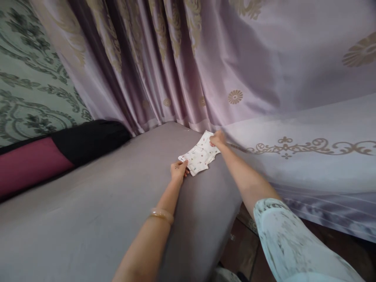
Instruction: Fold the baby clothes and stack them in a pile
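A small pair of white shorts [198, 156] with a scattered tiny print lies spread out on the grey bed sheet [126, 196], near the corner by the curtain. My left hand [178, 170] is closed on the near end, its thumb on top of the cloth and the other fingers partly hidden. At the far end, my right hand [217, 139] pinches the shorts close to the curtain. Between my hands the cloth is stretched fairly flat. A pale bangle [162, 215] circles my left wrist, and a light patterned sleeve [290, 239] covers my upper right arm.
Long lilac curtains [164, 58] with gold motifs hang behind and along the right side of the bed. A black and dark pink bolster [88, 145] lies at the left against the green patterned wall [32, 82]. Tiled floor [242, 246] shows below the bed's right edge.
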### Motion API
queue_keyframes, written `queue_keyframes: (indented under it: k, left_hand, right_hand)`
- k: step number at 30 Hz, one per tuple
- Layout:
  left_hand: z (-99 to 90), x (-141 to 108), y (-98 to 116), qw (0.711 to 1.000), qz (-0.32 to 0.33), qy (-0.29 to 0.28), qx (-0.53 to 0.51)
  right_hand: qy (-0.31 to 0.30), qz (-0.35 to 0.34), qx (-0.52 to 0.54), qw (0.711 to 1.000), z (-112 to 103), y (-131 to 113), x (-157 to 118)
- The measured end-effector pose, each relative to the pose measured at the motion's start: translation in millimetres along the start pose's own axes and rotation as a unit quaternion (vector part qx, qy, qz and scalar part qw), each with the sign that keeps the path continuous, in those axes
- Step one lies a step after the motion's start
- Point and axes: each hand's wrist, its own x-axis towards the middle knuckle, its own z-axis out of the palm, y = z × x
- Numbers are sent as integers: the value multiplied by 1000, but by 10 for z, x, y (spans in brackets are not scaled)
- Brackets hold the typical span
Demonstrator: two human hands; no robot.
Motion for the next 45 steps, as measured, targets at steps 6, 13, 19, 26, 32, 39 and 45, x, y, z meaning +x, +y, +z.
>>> queue_keyframes:
  k: [6,13,19,26,32,39,45]
  left_hand:
    - [-12,-7,-75,996,8,-9,93]
    - [-8,-53,-9,995,-7,-37,93]
    - [9,-85,18,993,-13,-41,109]
    - [20,-95,59,985,-35,-63,157]
    - [35,-131,86,983,-19,-64,168]
    - [-3,-131,80,995,-12,-28,92]
    - [-149,-200,100,997,-50,-11,-54]
  right_hand:
    - [49,-18,-31,998,152,96,-149]
    - [64,-54,-84,993,227,166,-269]
    - [37,-199,-156,967,397,177,-246]
    - [-56,-196,-200,959,534,239,-158]
    - [-60,-201,-204,956,469,154,-281]
    - [-120,-333,-201,913,616,9,-934]
    - [-78,-342,-241,905,733,40,-1045]
